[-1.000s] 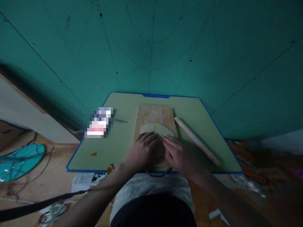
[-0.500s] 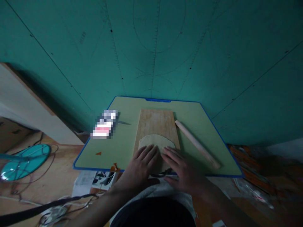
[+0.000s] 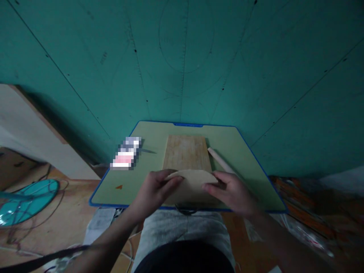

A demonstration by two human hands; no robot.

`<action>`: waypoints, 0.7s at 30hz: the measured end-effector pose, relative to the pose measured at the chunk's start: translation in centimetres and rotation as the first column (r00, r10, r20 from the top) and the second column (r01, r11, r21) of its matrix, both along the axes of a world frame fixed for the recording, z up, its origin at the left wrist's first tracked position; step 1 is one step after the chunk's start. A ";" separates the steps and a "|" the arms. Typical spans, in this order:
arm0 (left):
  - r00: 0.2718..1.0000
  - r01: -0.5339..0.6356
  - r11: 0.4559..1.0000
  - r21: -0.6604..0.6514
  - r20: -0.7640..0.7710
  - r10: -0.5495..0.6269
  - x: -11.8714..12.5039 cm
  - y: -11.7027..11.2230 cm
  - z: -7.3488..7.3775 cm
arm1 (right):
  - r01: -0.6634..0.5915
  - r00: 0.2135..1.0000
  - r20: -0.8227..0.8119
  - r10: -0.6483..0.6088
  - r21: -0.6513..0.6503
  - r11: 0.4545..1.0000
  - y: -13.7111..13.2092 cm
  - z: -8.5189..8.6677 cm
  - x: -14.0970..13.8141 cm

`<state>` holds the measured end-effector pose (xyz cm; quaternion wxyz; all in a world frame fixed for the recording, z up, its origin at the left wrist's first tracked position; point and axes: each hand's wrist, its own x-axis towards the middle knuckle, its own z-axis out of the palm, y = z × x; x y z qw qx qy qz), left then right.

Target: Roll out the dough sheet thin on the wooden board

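A flat, pale sheet of dough [image 3: 193, 187] is pinched between my two hands over the near end of a wooden cutting board [image 3: 186, 151]. My left hand [image 3: 156, 190] grips its left edge, thumb on the near face and fingers behind. On the opposite edge my right hand [image 3: 234, 194] closes in the same way. The far edge of the sheet is raised and curves upward; whether its lower part rests on the board I cannot tell. Just right of the board lies a wooden rolling pin [image 3: 221, 161], its near end hidden by my right hand.
The board sits on a pale green table [image 3: 239, 151] with a blue rim. A pixelated phone-like object [image 3: 126, 153], a knife blade [image 3: 148, 151] and a small orange scrap [image 3: 119, 187] lie on the left. A green wall [image 3: 182, 76] rises behind. Cables cross the floor at left.
My hands have gone from lying flat on the dough to gripping its two sides. The sheet's far edge has been lifted off the board.
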<state>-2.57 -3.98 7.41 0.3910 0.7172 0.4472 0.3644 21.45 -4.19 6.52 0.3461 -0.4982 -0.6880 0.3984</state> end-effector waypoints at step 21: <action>0.979 0.066 0.891 -0.448 0.201 0.028 1.1 2.8 -0.8 | -0.092 0.996 -0.003 0.092 0.058 0.994 4.4 1.3 -1.1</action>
